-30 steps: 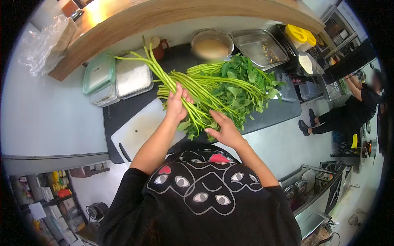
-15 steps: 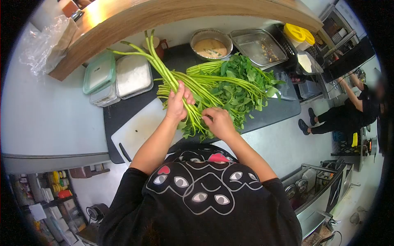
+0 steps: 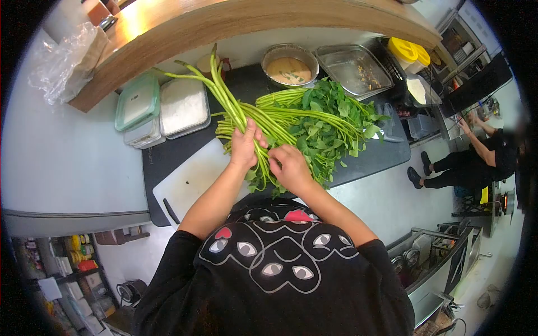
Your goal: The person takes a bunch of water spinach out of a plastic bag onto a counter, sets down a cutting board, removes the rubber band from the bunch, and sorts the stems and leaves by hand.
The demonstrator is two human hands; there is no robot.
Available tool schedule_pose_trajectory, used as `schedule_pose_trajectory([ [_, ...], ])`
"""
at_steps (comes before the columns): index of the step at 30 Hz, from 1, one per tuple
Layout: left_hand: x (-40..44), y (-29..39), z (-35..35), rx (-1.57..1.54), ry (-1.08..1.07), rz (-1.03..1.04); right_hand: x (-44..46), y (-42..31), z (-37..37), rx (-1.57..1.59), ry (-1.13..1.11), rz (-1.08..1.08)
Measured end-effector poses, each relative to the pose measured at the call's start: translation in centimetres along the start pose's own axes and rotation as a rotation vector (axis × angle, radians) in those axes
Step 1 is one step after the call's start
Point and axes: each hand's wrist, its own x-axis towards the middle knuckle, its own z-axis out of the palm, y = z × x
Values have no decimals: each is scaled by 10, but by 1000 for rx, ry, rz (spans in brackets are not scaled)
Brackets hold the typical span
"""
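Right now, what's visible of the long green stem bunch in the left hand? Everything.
The bunch of long, slender green stems looks fresh, smooth and flexible. The left hand has its grip around the lower part. Above that, the bare stems slant up and left, the tips fanning apart and some bending. Behind lies a leafy green pile; which low leaves belong to the bunch is unclear. The curled right hand is beside the lower stems, contact partly hidden.

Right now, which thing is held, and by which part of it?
The left hand holds a bunch of green stems around the middle; whether the right hand grips it too cannot be told.
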Motion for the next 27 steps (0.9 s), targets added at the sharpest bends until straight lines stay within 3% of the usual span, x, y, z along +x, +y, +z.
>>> schedule_pose_trajectory([
  [8, 7, 42, -30, -94, 55, 89, -33, 41, -35, -471, -428, 212],
  [11, 6, 60, -57, -50, 54, 116, -42, 43, -51, -387, -571, 336],
  [15, -8, 72, -76, 92, 101, 133, -33, 53, -57, -197, -386, 313],
  [18, -17, 72, -77, 159, 170, 104, -6, 47, -57, -110, -65, 113],
  [21, -19, 60, -75, 226, 214, 46, 19, 58, -49, -65, -89, 102],
  [24, -20, 48, -70, 172, 227, -3, 19, 91, -28, -651, -386, -5],
  [27, -21, 42, -60, 159, 211, -6, 24, 98, -28, -830, -696, 185],
])
